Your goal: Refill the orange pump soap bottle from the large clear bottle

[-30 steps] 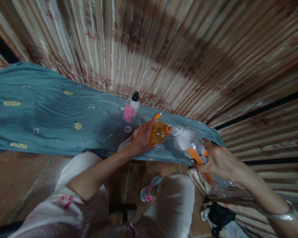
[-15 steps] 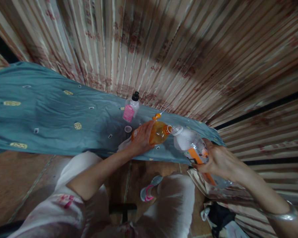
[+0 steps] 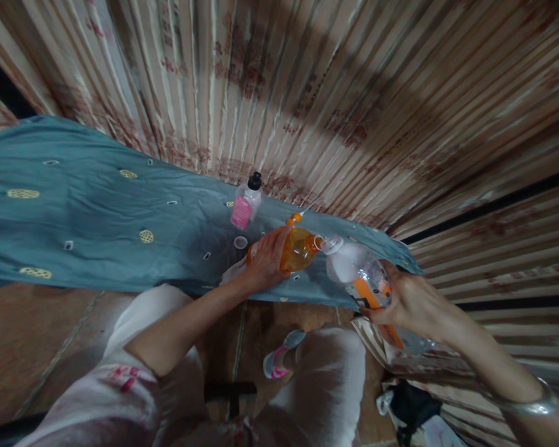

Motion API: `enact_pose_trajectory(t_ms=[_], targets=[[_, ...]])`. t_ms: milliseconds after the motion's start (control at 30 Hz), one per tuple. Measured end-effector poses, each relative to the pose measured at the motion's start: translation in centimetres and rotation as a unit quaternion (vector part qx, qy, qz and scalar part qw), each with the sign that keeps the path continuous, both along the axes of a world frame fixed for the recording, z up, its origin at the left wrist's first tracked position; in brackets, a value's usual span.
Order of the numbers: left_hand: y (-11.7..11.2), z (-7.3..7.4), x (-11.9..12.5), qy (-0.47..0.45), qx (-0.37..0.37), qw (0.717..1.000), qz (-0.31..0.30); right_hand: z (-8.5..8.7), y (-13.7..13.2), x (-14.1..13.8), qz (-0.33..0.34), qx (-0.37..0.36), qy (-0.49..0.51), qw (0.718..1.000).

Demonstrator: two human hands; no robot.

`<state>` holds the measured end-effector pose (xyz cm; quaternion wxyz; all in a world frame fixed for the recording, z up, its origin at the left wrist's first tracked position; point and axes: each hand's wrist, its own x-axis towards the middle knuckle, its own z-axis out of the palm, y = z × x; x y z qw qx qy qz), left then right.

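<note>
My left hand (image 3: 266,261) is wrapped round a small orange bottle (image 3: 300,248) that stands on the blue cloth (image 3: 97,211). My right hand (image 3: 412,301) grips a larger clear bottle with an orange label (image 3: 359,273). That bottle is tilted left, its neck touching the mouth of the orange bottle. An orange cap with a thin nozzle (image 3: 297,217) lies just behind the orange bottle.
A clear bottle with a pink label and black cap (image 3: 246,203) stands at the back by the striped curtain (image 3: 307,93). A small white cap (image 3: 240,242) lies on the cloth. My knees and a sandalled foot (image 3: 279,360) show below, over a brown floor.
</note>
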<state>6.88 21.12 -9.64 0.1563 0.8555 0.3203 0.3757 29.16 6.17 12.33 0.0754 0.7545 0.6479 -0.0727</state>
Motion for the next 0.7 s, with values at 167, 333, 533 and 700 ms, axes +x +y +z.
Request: enact_pose_trajectory(t_ms=[167,333,533,700], targets=[[0.06,-0.05,-0.02,-0.007,0.003,1.000,-0.004,0.29,0.06,-0.01,0.002,-0.004,0.010,1.000],[0.14,-0.03,0.00,-0.016,0.010,1.000,-0.006,0.39,0.07,-0.18,-0.005,-0.002,0.011,1.000],[0.08,0.01,-0.03,-0.008,0.012,1.000,0.004,0.34,0.04,-0.33,0.003,0.003,0.012,1.000],[0.07,-0.04,-0.03,-0.006,0.008,1.000,0.001,0.54,0.08,-0.45,-0.005,-0.014,0.017,1.000]])
